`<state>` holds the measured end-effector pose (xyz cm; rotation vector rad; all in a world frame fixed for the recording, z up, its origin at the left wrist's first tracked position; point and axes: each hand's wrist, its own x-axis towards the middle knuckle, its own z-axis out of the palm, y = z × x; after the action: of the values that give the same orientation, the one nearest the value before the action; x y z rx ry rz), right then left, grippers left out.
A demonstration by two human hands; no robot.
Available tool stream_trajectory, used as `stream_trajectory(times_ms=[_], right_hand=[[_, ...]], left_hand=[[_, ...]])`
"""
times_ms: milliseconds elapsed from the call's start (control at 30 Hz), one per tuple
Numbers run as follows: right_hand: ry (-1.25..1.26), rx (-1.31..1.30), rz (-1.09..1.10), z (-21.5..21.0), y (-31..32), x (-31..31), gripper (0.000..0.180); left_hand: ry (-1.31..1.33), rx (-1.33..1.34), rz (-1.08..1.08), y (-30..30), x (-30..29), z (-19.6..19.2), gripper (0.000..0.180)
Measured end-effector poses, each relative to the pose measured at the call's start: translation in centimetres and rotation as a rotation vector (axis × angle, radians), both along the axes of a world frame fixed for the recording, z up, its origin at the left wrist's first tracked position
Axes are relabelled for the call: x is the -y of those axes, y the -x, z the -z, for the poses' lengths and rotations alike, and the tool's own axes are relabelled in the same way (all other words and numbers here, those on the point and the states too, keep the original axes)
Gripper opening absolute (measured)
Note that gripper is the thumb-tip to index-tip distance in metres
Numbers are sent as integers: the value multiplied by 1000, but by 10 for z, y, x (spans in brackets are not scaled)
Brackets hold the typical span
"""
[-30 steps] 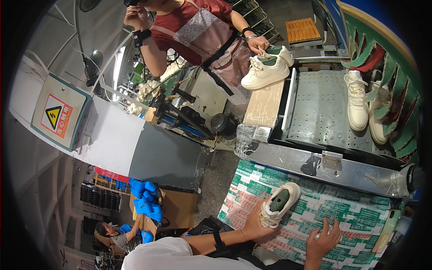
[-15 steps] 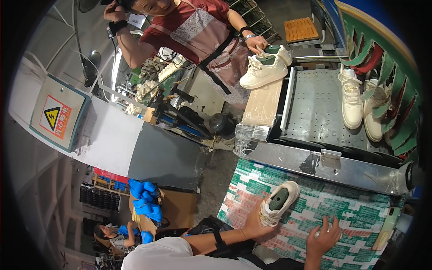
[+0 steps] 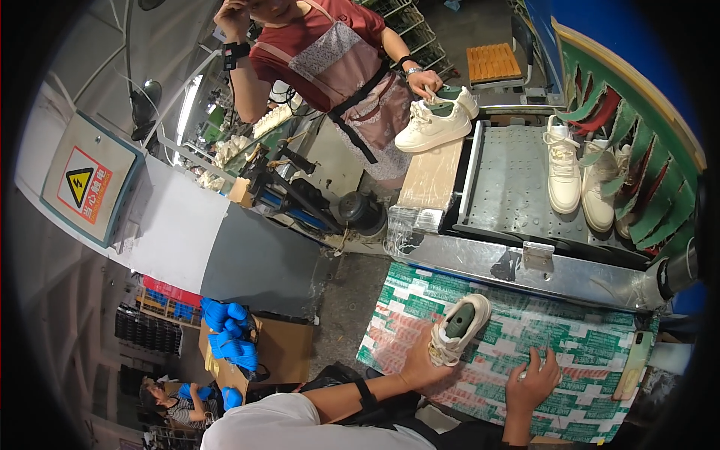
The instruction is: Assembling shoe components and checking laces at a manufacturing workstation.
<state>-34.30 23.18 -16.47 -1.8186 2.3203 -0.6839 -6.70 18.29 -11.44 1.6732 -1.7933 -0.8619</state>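
My left hand (image 3: 421, 366) is closed around the toe end of a cream lace-up sneaker (image 3: 448, 346). The shoe is held above the worktable, its opening and dark green insole (image 3: 460, 321) facing up. To its right, my right hand (image 3: 534, 381) hovers over the tabletop, fingers apart and slightly bent, with nothing visible in them. Printed green, white and red film covers the worktable (image 3: 577, 337). Across the metal rail, a co-worker's hand (image 3: 424, 81) holds the top of a cream sneaker (image 3: 435, 127) in a pair on a cardboard-coloured board.
Cream sneakers (image 3: 564, 169) lie on a perforated metal conveyor (image 3: 506, 172), by a green strip curtain (image 3: 660, 187). A metal rail (image 3: 517, 262) separates conveyor and worktable. A phone (image 3: 636, 360) lies at the table's right edge. Blue bundles (image 3: 229, 334) sit on a box at left.
The view has shifted slightly. On the conveyor the sneakers have moved left, away from the curtain, and more of another shoe shows behind them. My left hand still holds its sneaker.
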Motion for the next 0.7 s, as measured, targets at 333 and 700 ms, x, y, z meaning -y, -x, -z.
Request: stream_trajectory(times_ms=[333,700], right_hand=[[5,-12,9,2,1,-2,41],[51,-35,6,3,-2,5,41]], left_hand=[[-25,-22,1,1,-1,3,95],[-70,-34,-10,-1,4,-5,96]])
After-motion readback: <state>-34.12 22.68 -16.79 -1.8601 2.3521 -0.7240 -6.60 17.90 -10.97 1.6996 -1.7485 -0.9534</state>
